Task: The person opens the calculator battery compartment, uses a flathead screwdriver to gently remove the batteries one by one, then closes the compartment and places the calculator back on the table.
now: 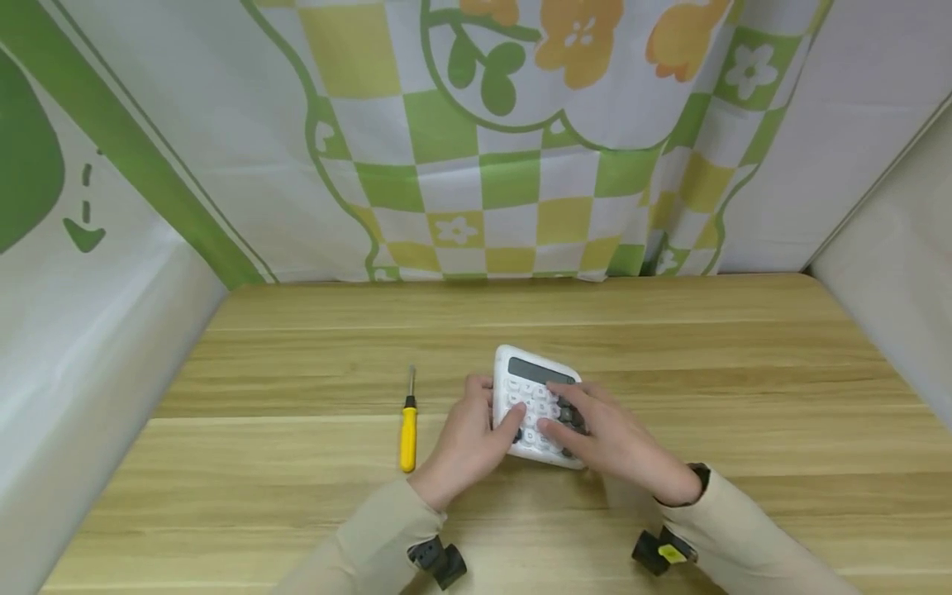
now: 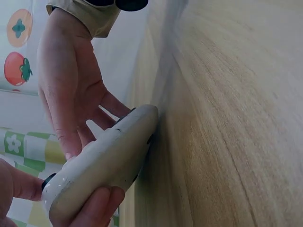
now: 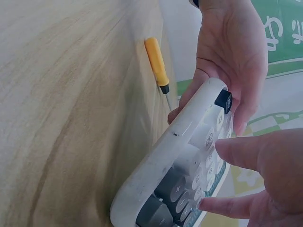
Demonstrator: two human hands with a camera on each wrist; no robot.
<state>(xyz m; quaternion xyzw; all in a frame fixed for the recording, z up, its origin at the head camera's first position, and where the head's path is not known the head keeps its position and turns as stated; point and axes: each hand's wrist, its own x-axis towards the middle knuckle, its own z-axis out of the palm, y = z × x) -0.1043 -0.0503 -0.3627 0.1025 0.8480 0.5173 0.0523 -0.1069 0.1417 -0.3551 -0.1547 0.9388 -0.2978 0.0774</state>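
Observation:
A white calculator (image 1: 534, 403) with round white keys, dark keys along its right side and a grey display is held tilted over the table. My left hand (image 1: 470, 438) grips its left side, thumb on the front among the lower keys, fingers curled behind the back, as the left wrist view shows. Over the keypad reaches my right hand (image 1: 621, 438), with its thumb and a finger extended onto the keys (image 3: 196, 165). In the left wrist view, the calculator's lower right edge (image 2: 150, 113) is right at the tabletop. Left of both hands lies a yellow-handled screwdriver (image 1: 408, 438).
The wooden table (image 1: 283, 463) spreads out around the hands. At its back edge hangs a green, yellow and white checked cloth (image 1: 513, 182). White walls (image 1: 111, 330) stand at both sides. Each sleeve carries a small black wrist camera (image 1: 439, 562).

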